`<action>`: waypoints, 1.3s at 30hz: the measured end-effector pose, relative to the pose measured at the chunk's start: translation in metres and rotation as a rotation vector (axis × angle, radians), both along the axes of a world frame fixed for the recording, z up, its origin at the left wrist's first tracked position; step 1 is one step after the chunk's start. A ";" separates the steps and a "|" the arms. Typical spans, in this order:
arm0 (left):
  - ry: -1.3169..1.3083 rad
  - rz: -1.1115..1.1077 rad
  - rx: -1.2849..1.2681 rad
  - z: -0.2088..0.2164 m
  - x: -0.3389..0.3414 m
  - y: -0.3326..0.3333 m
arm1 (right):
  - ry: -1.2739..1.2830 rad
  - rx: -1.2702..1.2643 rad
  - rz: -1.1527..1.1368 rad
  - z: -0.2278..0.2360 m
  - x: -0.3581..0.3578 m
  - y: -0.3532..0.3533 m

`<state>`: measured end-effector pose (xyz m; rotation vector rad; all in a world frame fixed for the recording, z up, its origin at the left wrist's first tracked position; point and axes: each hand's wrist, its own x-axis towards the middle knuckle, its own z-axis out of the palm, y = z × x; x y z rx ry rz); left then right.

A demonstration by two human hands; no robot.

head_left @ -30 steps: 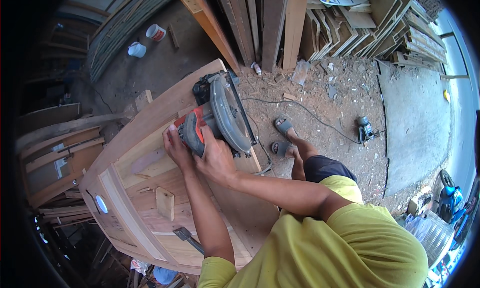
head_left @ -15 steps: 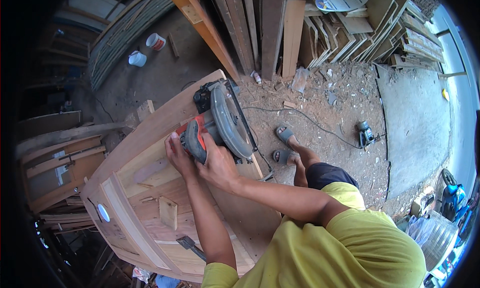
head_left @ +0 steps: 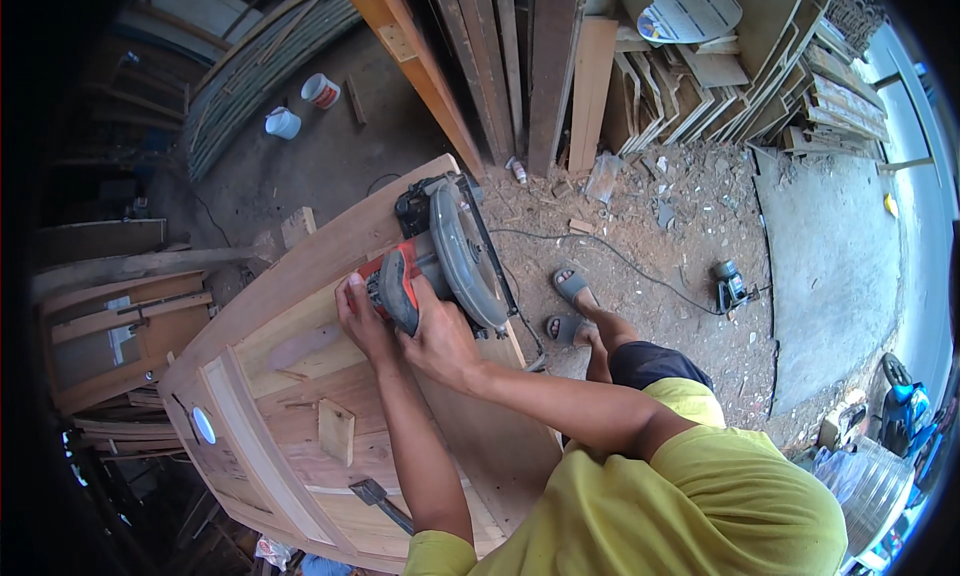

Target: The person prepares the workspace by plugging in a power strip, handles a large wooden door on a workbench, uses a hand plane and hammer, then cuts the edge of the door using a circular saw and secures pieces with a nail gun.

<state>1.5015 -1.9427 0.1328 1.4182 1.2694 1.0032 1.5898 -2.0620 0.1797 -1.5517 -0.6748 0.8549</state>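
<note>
Here's the action: the saw (head_left: 446, 251), red and black with a grey round guard, sits on the big wooden panel (head_left: 385, 209), out by its far end and close to the edge on the person's side. The right hand (head_left: 440, 344) has its fingers wrapped around the saw's handle, a proper grasp! The left hand (head_left: 366, 321) is up against the rear of the red-and-black body, fingertips on it; from here I can't tell whether those fingers close around anything. Nearer the person, a wood block (head_left: 336, 432) lies on the panel, and a dark-headed tool (head_left: 370, 492) rests just beside the left forearm. Down on the littered ground, another power tool (head_left: 732, 287) stands well apart, near the sandals (head_left: 567, 328).
</note>
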 end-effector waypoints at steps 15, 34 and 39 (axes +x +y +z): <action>0.077 -0.005 0.091 -0.004 -0.007 0.004 | 0.005 0.011 0.022 -0.003 -0.001 -0.002; 0.032 -0.009 0.059 -0.010 -0.007 0.010 | -0.004 0.031 -0.004 -0.004 -0.002 0.003; 0.011 0.018 0.050 -0.014 -0.006 0.013 | 0.023 0.009 0.043 -0.002 0.002 0.005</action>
